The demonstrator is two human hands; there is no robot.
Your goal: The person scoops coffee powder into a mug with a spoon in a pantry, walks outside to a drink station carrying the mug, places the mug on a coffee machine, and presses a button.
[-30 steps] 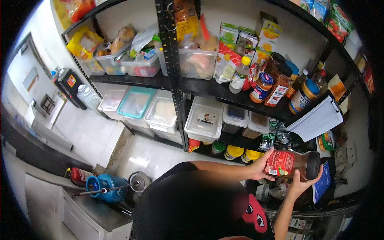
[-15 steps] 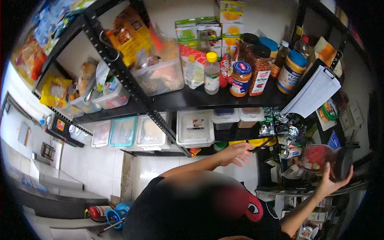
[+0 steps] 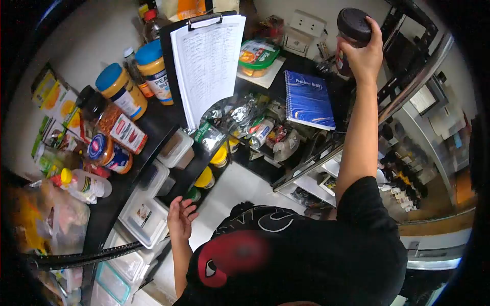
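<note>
Jar (image 3: 352, 36) held high, and it's the right hand (image 3: 365, 53) that has it! Take the clipboard (image 3: 208, 66) as our marker: the jar, dark lid on top, is well out to its right and a touch higher in view. The grip is closed as far as the jar's width allows, thumb across the body on one side, fingers wrapped round the other beside the lid. A strip of red label shows past the thumb; the palm hides much of the rest.

Over to the left hand (image 3: 181, 219), below the clipboard and well apart from the jar. It's half open, fingers loosely curled and slightly spread, with nothing visible in its grasp. Just beside it, below and left of the clipboard, there's a white-lidded container (image 3: 145, 219); whether the two touch, I cannot tell.

And it's crowded around that marker! A green tub (image 3: 258, 53) sits just right of the clipboard, a blue notebook (image 3: 308, 99) lies farther right and lower, a peanut butter jar (image 3: 155, 74) stands close on its left, and a yellow-lidded tub (image 3: 205, 178) shows below.
</note>
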